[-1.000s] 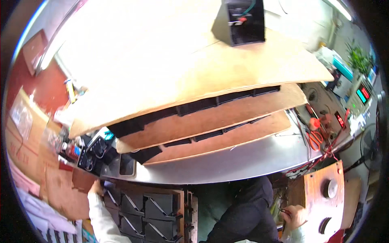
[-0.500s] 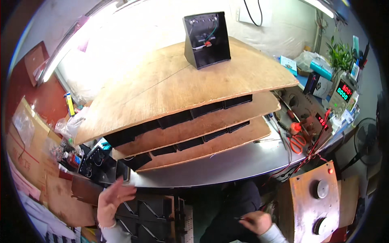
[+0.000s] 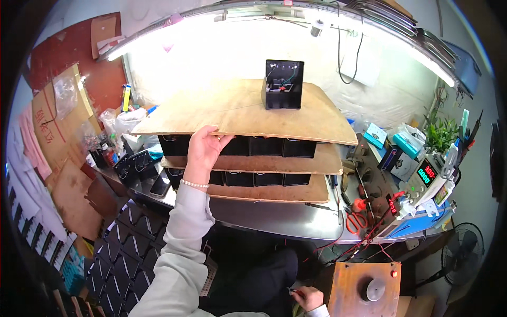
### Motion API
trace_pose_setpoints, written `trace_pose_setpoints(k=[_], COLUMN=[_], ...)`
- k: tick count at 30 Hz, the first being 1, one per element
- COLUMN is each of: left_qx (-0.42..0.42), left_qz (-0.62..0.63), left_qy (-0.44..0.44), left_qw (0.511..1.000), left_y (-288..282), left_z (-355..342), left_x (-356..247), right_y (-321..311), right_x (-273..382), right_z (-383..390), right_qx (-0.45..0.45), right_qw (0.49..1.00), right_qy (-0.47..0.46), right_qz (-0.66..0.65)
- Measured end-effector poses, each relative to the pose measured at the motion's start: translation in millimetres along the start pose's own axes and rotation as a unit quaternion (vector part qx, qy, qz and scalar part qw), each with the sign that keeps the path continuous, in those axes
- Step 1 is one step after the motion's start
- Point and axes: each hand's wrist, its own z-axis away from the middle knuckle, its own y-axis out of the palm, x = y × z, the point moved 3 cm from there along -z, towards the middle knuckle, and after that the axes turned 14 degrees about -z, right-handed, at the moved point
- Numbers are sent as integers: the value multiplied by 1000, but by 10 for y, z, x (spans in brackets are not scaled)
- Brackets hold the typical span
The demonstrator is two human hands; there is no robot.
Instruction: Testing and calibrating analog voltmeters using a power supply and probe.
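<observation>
My left hand point(image 3: 205, 150) is raised to the front edge of the top wooden board point(image 3: 211, 116), its fingers gripping that edge. One black open-fronted box point(image 3: 284, 84) stands on this board, with white and green wires and a small red part inside. Below it, more black boxes point(image 3: 266, 147) sit in rows between the middle board point(image 3: 248, 164) and the boards above and below. Low over my lap, my right hand point(image 3: 308, 298) is closed, with a thin dark tip poking out from the fingers. What that thing is, I cannot make out.
On the bench's right are orange-handled scissors point(image 3: 356, 223), cables and a power supply point(image 3: 425, 177). A brown metal box with a knob point(image 3: 374, 289) stands at lower right. A phone point(image 3: 160, 185) lies at the left. Stacked black panels point(image 3: 119, 259) are at lower left.
My left hand has gone up and forward from above the black panels to the top board's edge. The view has tilted up; my right hand stays low.
</observation>
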Motion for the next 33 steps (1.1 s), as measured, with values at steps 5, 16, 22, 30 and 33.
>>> trace_pose_setpoints(k=[5, 16, 22, 30, 33], left_qx=[-67, -87, -216, -356, -392], left_qz=[21, -47, -104, -150, -149], left_qy=[55, 196, 294, 339, 361], left_qw=[996, 976, 925, 858, 833], left_y=[71, -150, -97, -550, -752], left_z=[426, 2319, 3813, 5169, 5359], left_x=[-145, -1597, -2138, -2141, -1994], right_y=[-101, -140, -148, -139, -102], right_x=[-331, -314, -321, -391, -419], right_z=[147, 128, 163, 232, 211], right_qx=[34, 27, 22, 27, 24], right_qw=[997, 985, 977, 976, 975], right_qy=[57, 112, 108, 103, 103], right_qz=[-38, -131, -185, -192, -198])
